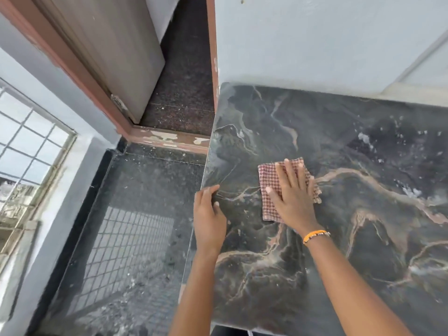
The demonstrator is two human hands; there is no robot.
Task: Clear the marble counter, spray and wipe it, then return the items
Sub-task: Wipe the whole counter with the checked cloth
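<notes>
The dark marble counter (351, 238) with tan veins fills the right half of the head view. A folded red-and-white checked cloth (268, 177) lies on it near the left edge. My right hand (293, 192) presses flat on the cloth with straight, spread fingers; an orange bracelet is on that wrist. My left hand (209, 214) rests on the counter's left edge, fingers lying loosely over the rim. White foamy spray patches (364, 139) dot the far right of the surface.
The counter meets a pale wall (315, 40) at the back. To its left lies dark speckled floor (135, 214), a brown door frame (80, 76) with an open door, and a barred window (26, 146) at far left.
</notes>
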